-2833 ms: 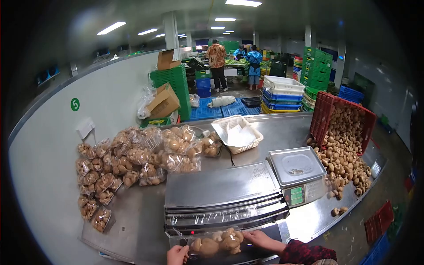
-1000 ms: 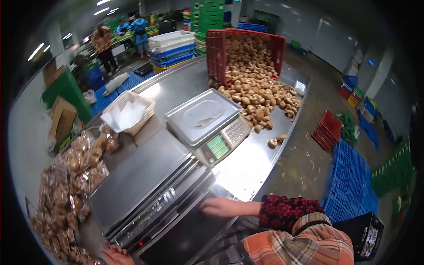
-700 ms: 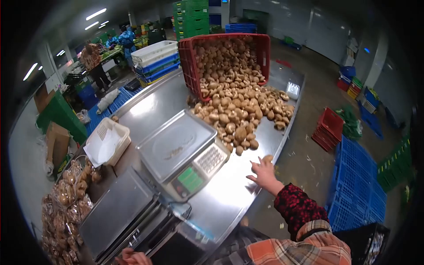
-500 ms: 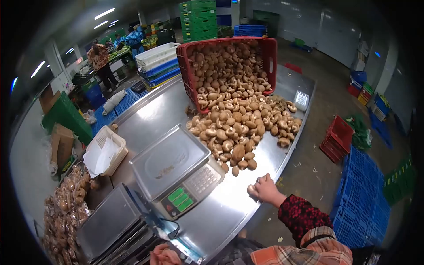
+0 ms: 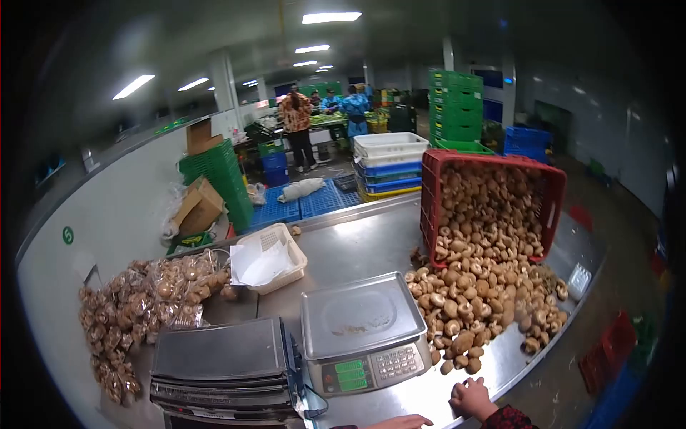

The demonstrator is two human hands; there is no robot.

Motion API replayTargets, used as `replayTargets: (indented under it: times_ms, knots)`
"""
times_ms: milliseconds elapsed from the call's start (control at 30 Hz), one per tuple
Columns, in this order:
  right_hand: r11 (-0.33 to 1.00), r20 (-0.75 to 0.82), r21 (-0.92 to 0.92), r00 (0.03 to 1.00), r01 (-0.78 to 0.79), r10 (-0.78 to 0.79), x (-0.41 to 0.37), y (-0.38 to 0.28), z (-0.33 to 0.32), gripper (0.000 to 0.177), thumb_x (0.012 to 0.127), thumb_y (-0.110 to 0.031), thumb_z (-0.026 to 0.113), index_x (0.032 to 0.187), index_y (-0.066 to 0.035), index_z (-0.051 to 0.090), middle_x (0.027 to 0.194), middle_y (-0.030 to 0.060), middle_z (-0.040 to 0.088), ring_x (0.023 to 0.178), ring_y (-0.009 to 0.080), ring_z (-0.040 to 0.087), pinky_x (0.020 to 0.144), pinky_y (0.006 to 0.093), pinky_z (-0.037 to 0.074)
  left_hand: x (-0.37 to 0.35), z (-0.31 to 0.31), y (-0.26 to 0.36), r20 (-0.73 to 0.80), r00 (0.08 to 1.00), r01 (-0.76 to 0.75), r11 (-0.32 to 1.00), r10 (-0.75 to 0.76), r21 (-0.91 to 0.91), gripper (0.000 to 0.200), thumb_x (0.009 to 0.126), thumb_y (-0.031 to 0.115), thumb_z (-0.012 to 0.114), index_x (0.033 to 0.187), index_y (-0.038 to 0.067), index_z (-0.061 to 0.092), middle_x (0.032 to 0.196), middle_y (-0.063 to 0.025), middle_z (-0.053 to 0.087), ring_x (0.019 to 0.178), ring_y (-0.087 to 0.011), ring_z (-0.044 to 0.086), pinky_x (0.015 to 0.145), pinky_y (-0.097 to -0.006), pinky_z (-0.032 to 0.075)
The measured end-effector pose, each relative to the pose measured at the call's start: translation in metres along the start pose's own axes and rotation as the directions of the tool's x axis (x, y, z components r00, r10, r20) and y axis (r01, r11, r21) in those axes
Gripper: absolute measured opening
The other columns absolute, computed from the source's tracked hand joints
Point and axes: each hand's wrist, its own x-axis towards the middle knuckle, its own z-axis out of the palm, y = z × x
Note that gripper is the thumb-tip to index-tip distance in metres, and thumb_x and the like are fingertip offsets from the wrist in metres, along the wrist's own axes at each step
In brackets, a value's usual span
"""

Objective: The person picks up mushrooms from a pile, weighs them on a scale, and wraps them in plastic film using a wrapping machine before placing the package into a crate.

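Observation:
My right hand (image 5: 472, 398) is at the table's front edge, just below the mushroom pile, with its fingers curled inward. What they hold, if anything, is hidden. My left hand (image 5: 400, 422) shows only partly at the bottom of the view, fingers stretched out flat with nothing seen in them. Brown mushrooms (image 5: 468, 300) spill from a red crate (image 5: 429, 207) tipped on its side. Left of the pile stands a weighing scale (image 5: 361, 314) with a lit green display and a bare steel pan carrying a few crumbs.
A dark flat-topped machine (image 5: 218, 350) stands left of the scale. Behind it are bagged mushrooms (image 5: 136, 307) and a cream basket (image 5: 300, 257) with white paper. Stacked trays (image 5: 389, 146) and green crates (image 5: 456, 107) stand beyond the steel table (image 5: 336, 239). People work at the back.
The view has swung left and up. My left hand has moved from beside the machine to near my right hand, and its fingers are now extended. The right hand's fingers stay curled.

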Motion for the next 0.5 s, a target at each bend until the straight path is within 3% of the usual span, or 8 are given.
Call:
replayTargets:
  times_ms: [33,100,133,167,233,367,400,500]
  knots:
    - [0.996,0.003,-0.029,0.996,0.089,-0.089,0.001,-0.001,-0.02,0.033,0.077,-0.042,0.063,0.092,-0.012,0.062,0.094,0.0104,0.058,0.09,0.033,0.051,0.068,0.0409,0.05,0.019,-0.011,-0.017,0.102,0.993,-0.075,0.994,0.067,0.085,0.037,0.095,0.035,0.045,0.114,0.006,0.057,0.083,-0.0075,0.062,0.076,-0.0151,0.06,0.067,-0.0293,0.051]
    - [0.97,0.103,0.191,0.979,0.152,-0.174,0.018,0.037,-0.001,0.034,0.081,-0.045,0.056,0.093,-0.014,0.065,0.093,0.0148,0.061,0.084,0.0339,0.057,0.07,0.0428,0.05,0.009,0.022,0.044,-0.056,0.998,-0.019,0.997,0.024,0.08,0.036,0.094,0.035,0.046,0.111,0.005,0.057,0.08,-0.0077,0.062,0.072,-0.015,0.06,0.063,-0.0282,0.051]
    - [0.927,0.344,0.37,0.936,-0.061,-0.076,0.03,0.045,-0.013,0.035,0.086,-0.043,0.052,0.091,-0.012,0.065,0.087,0.0161,0.064,0.08,0.029,0.061,0.071,0.0394,0.049,0.009,0.031,0.068,-0.134,0.991,0.008,0.997,0.002,0.078,0.035,0.094,0.034,0.047,0.109,0.004,0.058,0.079,-0.0077,0.062,0.069,-0.015,0.06,0.061,-0.0276,0.051]
    - [0.818,0.192,0.574,0.977,-0.039,-0.088,0.03,0.051,-0.028,0.041,0.088,-0.045,0.051,0.09,-0.006,0.064,0.084,0.0149,0.064,0.081,0.0249,0.062,0.071,0.0367,0.048,0.02,0.027,0.064,-0.226,0.974,-0.013,0.997,0.028,0.07,0.035,0.094,0.033,0.047,0.108,0.004,0.058,0.079,-0.0077,0.062,0.068,-0.0148,0.06,0.06,-0.0273,0.051]
    - [0.66,0.328,0.728,0.94,-0.188,-0.094,0.05,0.048,-0.107,0.043,0.089,-0.044,0.052,0.091,-0.001,0.061,0.081,0.0125,0.063,0.079,0.0214,0.06,0.072,0.0343,0.048,0.055,0.012,0.035,-0.408,0.91,-0.056,0.997,0.076,0.061,0.033,0.093,0.032,0.047,0.106,0.003,0.058,0.078,-0.0075,0.062,0.066,-0.0145,0.06,0.057,-0.0267,0.05]
    - [0.649,-0.212,0.732,0.975,0.206,-0.07,0.133,0.087,-0.158,0.03,0.086,-0.029,0.058,0.091,0.001,0.059,0.076,0.0162,0.059,0.071,0.0289,0.058,0.065,0.0379,0.046,0.11,0.02,0.083,-0.533,0.845,0.16,0.931,0.043,0.328,0.04,0.091,0.033,0.049,0.122,0.007,0.052,0.099,-0.0116,0.062,0.084,-0.018,0.06,0.075,-0.032,0.05]
    - [0.751,-0.366,0.554,0.915,0.359,-0.169,0.155,0.092,-0.175,0.031,0.084,-0.028,0.06,0.097,0.0,0.06,0.085,0.0171,0.061,0.08,0.033,0.058,0.071,0.0403,0.046,0.128,0.021,0.091,-0.525,0.824,0.08,0.874,0.212,0.479,0.043,0.091,0.033,0.051,0.124,0.005,0.05,0.103,-0.0109,0.061,0.092,-0.0218,0.058,0.08,-0.0341,0.048]
    - [0.71,-0.633,0.421,0.744,0.564,-0.216,0.206,0.119,-0.181,0.062,0.076,-0.029,0.07,0.124,0.001,0.045,0.115,0.023,0.053,0.108,0.0376,0.05,0.093,0.0421,0.041,0.195,0.019,0.099,-0.255,0.768,0.055,0.337,0.588,0.94,0.043,0.083,0.024,0.062,0.12,0.005,0.051,0.108,-0.0136,0.057,0.101,-0.0291,0.054,0.088,-0.0378,0.043]
